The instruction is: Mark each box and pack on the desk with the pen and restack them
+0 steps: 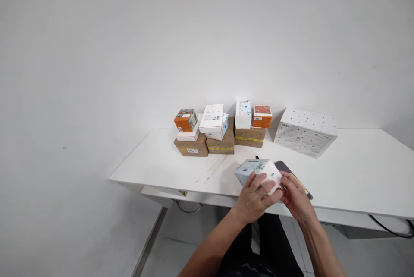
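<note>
Between my two hands, above the front edge of the white table, is a tissue pack (258, 166) with a pale blue leafy print and a white end. My left hand (257, 197) is closed round its near side, fingers spread over the white end. At the right corner of that end, the fingertips of my right hand (296, 193) pinch the pack. Just behind my right hand lies a flat dark phone or tablet (282, 166), partly hidden by the hand and pack.
Brown cardboard boxes (221, 147) stand along the back, carrying white boxes (211, 117), an orange box (185, 121), another orange box (262, 116) and an upright tissue pack (243, 113). A large white dotted box (305, 136) leans at the right. The table (359, 169) meets the wall behind.
</note>
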Demonstrator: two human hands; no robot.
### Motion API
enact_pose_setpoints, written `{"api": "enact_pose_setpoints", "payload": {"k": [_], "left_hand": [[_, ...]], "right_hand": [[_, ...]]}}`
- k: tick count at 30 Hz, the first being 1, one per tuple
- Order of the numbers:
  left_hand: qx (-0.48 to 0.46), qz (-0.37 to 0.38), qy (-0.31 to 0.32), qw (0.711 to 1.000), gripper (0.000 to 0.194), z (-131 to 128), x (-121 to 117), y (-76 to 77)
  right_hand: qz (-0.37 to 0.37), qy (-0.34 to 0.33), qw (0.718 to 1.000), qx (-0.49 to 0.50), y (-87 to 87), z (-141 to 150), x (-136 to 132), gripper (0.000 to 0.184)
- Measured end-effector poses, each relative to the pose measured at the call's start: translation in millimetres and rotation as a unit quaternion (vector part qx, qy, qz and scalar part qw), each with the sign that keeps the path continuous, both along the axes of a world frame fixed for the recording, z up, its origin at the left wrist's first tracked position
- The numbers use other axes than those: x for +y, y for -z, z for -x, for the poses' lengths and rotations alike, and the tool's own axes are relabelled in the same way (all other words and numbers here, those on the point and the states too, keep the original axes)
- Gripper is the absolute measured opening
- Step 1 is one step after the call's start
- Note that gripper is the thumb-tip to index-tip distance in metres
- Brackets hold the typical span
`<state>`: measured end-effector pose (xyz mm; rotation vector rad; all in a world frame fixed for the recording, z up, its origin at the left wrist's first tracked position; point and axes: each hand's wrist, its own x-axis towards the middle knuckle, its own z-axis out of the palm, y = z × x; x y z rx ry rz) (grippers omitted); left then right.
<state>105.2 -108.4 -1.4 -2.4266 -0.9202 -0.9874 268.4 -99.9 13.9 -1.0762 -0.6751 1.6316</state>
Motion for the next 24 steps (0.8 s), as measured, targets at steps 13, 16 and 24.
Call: {"api": "enact_pose_setpoints", "payload": {"k": [13,16,24], "left_hand": [[-0.169,0.115,-0.07,0.976,0.063,10.8,-6.1,19.3],[-0.139,0.049,-0.039,0.988,0.056,11.2,-6.0,18.9],[-0.088,-0.017,0.005,0.996,0.055,-5.7,0.8,4.4]], "right_hand": [[-0.103,-0.093,0.925,-0.352,-25.2,4.2,11.8,0.04],[-0.104,-0.114,0.927,-0.343,-23.4,4.3,8.4,0.039],[-0.051,0.056,0.995,-0.069,-24.9,-17.7,16.2,0.021]]}}
